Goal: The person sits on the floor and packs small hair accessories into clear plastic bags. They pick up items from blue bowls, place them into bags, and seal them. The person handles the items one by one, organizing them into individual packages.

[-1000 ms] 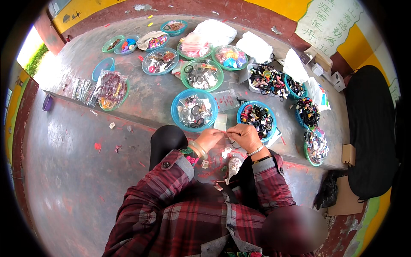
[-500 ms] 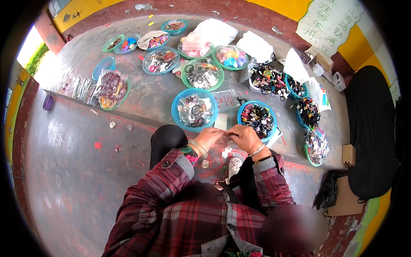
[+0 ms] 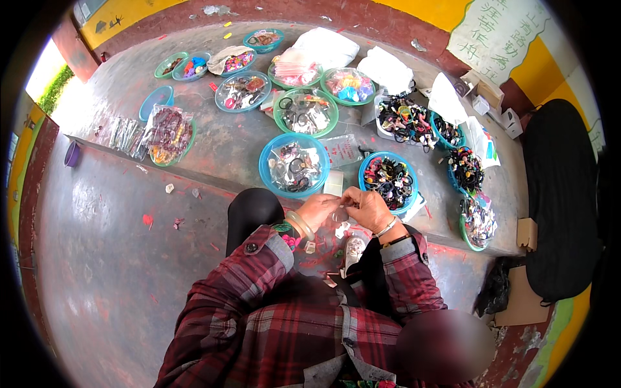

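Note:
My left hand (image 3: pixel 317 209) and my right hand (image 3: pixel 367 209) meet in front of my knees, fingertips pinched close together. Between them is a small item, partly thin and see-through, too small to name. Just beyond my left hand stands a blue basin (image 3: pixel 264 155) with clear bags of dark hair ties (image 3: pixel 299 169) in it. To the right of my right hand, another blue basin (image 3: pixel 414 195) is heaped with dark hair ties with coloured trims (image 3: pixel 388 184). A small pale box (image 3: pixel 334 183) sits between the two basins, right behind my fingers.
More basins stand on the raised concrete ledge (image 3: pixel 213 139), among them a green basin (image 3: pixel 279 123) of bagged items. A white tub (image 3: pixel 388 132) of hair ties is at the right. White scraps (image 3: pixel 310 247) lie on the floor below. A long black bag (image 3: pixel 561 200) leans far right.
My fingers have shifted slightly around the small item, the right hand tipping a little, and a thin see-through part now shows below the fingertips. The basins stay where they were.

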Tool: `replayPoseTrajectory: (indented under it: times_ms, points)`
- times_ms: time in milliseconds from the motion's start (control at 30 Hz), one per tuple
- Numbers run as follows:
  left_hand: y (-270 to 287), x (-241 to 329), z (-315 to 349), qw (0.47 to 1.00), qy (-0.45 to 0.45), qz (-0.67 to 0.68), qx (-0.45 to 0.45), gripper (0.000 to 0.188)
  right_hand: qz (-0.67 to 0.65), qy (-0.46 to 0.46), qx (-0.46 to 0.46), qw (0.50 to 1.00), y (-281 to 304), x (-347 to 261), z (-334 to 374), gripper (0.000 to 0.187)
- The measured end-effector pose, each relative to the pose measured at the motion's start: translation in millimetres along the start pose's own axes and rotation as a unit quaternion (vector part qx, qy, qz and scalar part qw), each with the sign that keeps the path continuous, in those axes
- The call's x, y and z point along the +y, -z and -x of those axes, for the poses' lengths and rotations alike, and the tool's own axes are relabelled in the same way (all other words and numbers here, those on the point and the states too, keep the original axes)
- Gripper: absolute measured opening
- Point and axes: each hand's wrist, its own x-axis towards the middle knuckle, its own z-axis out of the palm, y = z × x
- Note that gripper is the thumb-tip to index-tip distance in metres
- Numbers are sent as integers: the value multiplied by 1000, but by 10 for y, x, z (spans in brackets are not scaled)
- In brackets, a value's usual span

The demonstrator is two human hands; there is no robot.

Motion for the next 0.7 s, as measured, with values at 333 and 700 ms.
replayPoseTrajectory:
  times_ms: [333,700]
  points:
    - [106,-93,-78,998,39,-39,-40,25,-19,32,-28,999,34,-97,11,16]
    - [156,-204,-211,990,6,-19,-142,36,-9,10,-10,1000,47,-17,11,12]
